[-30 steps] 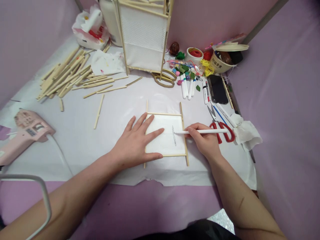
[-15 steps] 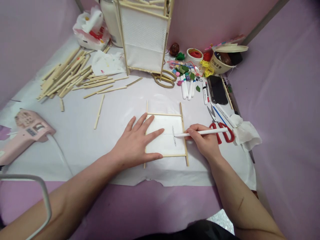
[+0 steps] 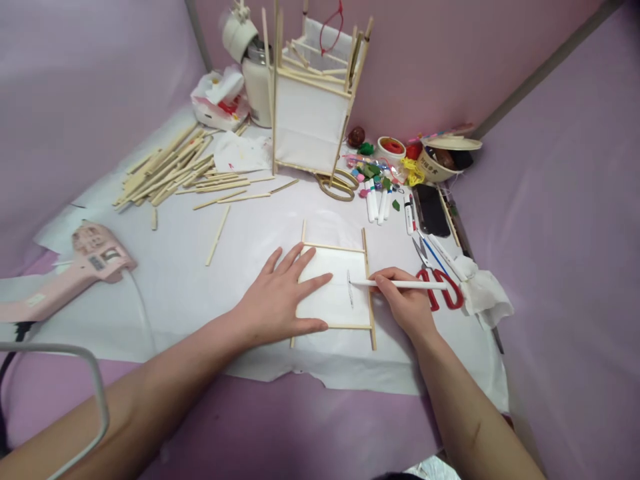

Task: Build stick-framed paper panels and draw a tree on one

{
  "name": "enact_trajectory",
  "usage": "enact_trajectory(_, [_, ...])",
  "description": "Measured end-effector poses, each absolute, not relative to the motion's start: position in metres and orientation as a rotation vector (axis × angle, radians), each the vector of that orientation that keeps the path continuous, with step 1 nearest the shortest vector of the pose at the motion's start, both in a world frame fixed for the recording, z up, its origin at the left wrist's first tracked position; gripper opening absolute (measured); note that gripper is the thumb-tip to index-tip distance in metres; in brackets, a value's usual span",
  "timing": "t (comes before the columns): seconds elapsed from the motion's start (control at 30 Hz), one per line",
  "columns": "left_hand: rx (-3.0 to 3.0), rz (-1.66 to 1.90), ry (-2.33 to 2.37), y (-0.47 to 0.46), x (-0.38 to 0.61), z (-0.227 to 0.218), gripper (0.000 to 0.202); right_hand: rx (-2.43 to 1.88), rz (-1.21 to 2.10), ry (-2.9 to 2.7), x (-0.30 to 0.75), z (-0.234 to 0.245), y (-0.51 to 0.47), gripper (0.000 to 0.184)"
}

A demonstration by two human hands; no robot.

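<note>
A small wooden-stick frame [image 3: 367, 293] with white fabric stretched in it lies flat on the white sheet. My left hand [image 3: 283, 297] rests open on its left half, fingers spread and pressing it down. My right hand [image 3: 405, 303] is closed on a white pen [image 3: 405, 285] held almost level, its tip touching the fabric beside a thin dark vertical mark [image 3: 349, 288] near the frame's right stick.
Red-handled scissors [image 3: 443, 288] and crumpled tissue [image 3: 483, 300] lie right of my right hand. Markers [image 3: 377, 200], a black phone [image 3: 431, 210], bowls and beads are behind. A tall stick-and-fabric lantern [image 3: 310, 120] stands at the back. Loose sticks [image 3: 170, 173] and a pink glue gun [image 3: 75, 270] lie left.
My head tilted up, so everything sits lower in view and the lantern's top shows. Both hands stay on the frame; the pen tip moved only slightly along the mark.
</note>
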State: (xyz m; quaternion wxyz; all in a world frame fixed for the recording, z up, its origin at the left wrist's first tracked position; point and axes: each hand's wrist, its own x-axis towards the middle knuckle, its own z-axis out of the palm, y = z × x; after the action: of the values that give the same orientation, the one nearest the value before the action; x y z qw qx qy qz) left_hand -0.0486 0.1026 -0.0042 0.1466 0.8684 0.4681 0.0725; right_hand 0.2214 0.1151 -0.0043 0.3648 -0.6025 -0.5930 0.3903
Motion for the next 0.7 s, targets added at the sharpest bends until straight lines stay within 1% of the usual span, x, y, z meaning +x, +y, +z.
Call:
enact_trajectory(0.4, [2.501,0.229,1.345,0.1015,-0.0507,-0.0073,0.082,-1.547,0.95,-1.477,0.217,-0.0074,0.1149,0.03])
enact_trajectory(0.57, [2.512,0.247,1.339,0.1014,-0.0506,-0.0088,0.083,-1.538,0.99,-1.462,0.2186,-0.0074,0.1146,0.023])
enact_trajectory(0.7, [2.513,0.257,1.335,0.1011,-0.0507,-0.0096,0.084,-1.42,1.031,-1.371,0.221,-0.0116,0.1165,0.023])
